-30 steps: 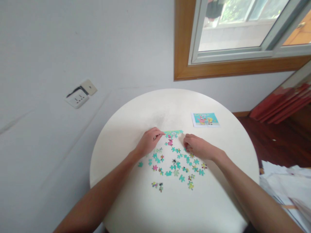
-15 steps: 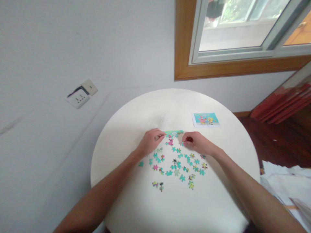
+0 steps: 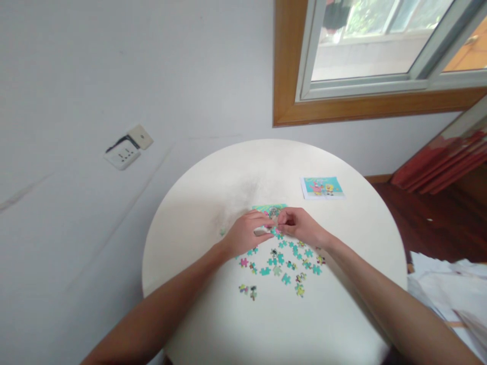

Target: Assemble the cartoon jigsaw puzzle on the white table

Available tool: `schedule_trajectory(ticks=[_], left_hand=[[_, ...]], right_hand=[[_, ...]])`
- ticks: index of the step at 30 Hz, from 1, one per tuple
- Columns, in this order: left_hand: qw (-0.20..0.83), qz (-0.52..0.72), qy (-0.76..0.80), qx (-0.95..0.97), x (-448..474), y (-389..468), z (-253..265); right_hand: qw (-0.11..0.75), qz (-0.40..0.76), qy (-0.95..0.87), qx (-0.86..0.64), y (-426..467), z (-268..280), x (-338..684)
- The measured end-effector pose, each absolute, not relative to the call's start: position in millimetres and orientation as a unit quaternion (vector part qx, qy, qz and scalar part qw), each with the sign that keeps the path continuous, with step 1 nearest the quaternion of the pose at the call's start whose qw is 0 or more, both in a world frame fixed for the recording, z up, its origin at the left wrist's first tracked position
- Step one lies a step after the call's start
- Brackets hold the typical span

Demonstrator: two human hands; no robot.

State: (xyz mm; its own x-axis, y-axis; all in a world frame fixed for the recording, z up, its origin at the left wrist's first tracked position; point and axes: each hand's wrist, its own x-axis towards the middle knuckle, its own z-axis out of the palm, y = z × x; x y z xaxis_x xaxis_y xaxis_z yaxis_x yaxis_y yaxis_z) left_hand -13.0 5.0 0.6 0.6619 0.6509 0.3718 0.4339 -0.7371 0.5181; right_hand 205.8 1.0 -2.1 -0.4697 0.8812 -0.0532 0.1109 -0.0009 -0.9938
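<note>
Over the assembled strip of a jigsaw puzzle (image 3: 266, 207), both my hands come close together, fingertips nearly meeting. My right hand (image 3: 302, 224) is closed in a pinch on a small puzzle piece (image 3: 279, 231), partly pink, mostly covered by the fingers. My left hand (image 3: 245, 233) has its fingers stretched to the right and its thumb apart below them. Its fingertips lie beside the pinched piece; whether they touch it I cannot tell. Pink pieces of the strip are partly hidden under the left fingers. Loose puzzle pieces (image 3: 265, 271), mostly teal, lie spread nearer to me.
A round white table (image 3: 213, 324) carries everything. The reference picture (image 3: 323, 188), with a pink and a yellow cartoon figure, lies at the back right. A wall with a socket (image 3: 122, 154) rises to the left. Papers (image 3: 441, 289) are stacked beyond the table's right edge.
My left hand has moved right and nearer, opening from a pinch and covering some loose pieces. My right hand has shifted left with its piece toward the left fingertips.
</note>
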Motion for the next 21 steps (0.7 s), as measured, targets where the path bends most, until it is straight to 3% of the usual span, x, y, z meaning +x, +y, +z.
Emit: schedule_trajectory(ticks=[21], left_hand=[[0.189, 0.27, 0.296, 0.896, -12.6, 4.7, 4.0]], right_hand=[[0.336, 0.597, -0.614, -0.392, 0.0, -0.7, 202.6]])
